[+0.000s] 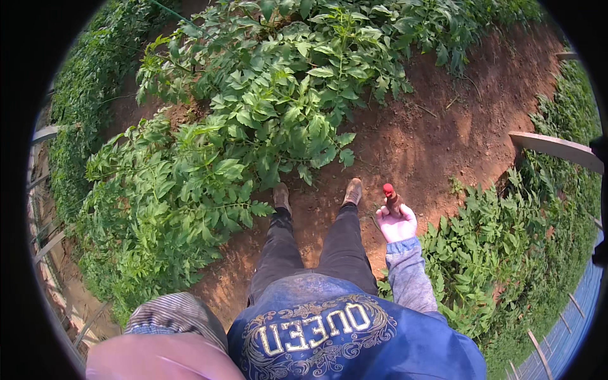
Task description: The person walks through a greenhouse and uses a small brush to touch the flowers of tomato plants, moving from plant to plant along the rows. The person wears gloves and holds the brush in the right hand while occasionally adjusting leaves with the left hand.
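My right hand (pixel 398 224) is held out palm up over the soil path, with its fingers curled around a small reddish-brown bottle (pixel 393 203). A bright red cap (pixel 388 189) tops the bottle, which points away from me. Close to the camera at the lower left, my left hand (pixel 156 356) is raised and blurred, and its fingers fall outside the picture. Before my feet grows a dense row of leafy green plants (pixel 280 109), which look like tomato plants. None of the leaves is touched by my right hand.
Reddish bare soil (pixel 427 128) runs between the rows. More leafy plants (pixel 479 256) border it on the right, crossed by a pale wooden board (pixel 555 148). Blue sheeting (pixel 577 304) edges the lower right. A green string (pixel 173 12) slants across the top left.
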`<state>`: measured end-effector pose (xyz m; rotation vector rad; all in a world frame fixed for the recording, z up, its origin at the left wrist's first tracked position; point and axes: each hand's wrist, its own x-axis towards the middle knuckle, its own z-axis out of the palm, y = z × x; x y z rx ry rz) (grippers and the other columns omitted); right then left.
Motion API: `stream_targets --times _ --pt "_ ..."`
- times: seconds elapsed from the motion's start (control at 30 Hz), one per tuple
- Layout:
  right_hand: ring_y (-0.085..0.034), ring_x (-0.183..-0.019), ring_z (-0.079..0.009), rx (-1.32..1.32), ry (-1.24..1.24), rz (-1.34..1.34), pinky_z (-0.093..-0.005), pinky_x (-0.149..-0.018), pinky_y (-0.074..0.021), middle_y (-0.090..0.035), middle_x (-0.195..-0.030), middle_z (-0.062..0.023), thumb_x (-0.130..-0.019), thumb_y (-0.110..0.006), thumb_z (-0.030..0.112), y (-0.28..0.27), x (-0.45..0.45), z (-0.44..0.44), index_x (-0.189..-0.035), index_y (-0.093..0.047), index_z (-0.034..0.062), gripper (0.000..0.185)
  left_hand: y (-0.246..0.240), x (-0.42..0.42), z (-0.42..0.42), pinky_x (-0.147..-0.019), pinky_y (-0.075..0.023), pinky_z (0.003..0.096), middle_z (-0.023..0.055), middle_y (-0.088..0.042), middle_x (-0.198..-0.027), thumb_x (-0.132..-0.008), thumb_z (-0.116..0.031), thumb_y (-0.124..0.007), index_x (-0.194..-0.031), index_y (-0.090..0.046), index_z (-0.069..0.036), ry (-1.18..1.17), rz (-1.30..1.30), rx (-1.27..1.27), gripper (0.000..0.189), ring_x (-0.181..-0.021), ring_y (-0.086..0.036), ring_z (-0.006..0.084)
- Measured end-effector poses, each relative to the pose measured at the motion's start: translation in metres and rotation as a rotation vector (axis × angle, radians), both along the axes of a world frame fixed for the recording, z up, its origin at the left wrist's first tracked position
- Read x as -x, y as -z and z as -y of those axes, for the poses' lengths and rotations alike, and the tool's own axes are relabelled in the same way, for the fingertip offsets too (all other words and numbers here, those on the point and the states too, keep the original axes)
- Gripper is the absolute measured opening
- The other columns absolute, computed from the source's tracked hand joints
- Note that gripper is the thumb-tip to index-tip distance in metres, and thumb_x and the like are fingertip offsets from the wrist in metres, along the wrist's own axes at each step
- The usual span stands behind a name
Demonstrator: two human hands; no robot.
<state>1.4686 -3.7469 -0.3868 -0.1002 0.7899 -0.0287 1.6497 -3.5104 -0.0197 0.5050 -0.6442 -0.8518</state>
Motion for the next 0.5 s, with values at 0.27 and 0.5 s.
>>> stream_targets --times 0.27,0.5 --pt "-0.049 -0.07 -0.0224 0.14 0.109 -0.184 -0.0395 -0.072 -0.0432 -0.056 -0.086 -0.0099 -0.07 -0.055 0.02 0.002 0.058 0.126 -0.096 -0.054 0.0037 0.03 0.062 0.013 0.069 -0.036 -0.0189 0.0211 -0.0042 -0.038 -0.05 -0.082 -0.019 -0.055 -0.085 -0.063 -0.022 0.053 -0.184 0.028 0.01 -0.037 -0.028 0.0056" --pt "-0.051 -0.071 -0.0203 0.068 0.026 -0.159 -0.0377 -0.074 -0.0416 -0.058 -0.093 -0.012 -0.072 -0.054 0.023 0.019 0.055 0.117 -0.099 -0.057 0.0063 0.032 0.083 0.02 0.069 -0.036 -0.0204 0.0219 -0.0043 -0.038 -0.05 -0.082 -0.018 -0.054 -0.087 -0.062 -0.018 -0.077 -0.193 0.094 0.009 -0.037 -0.03 0.0062"
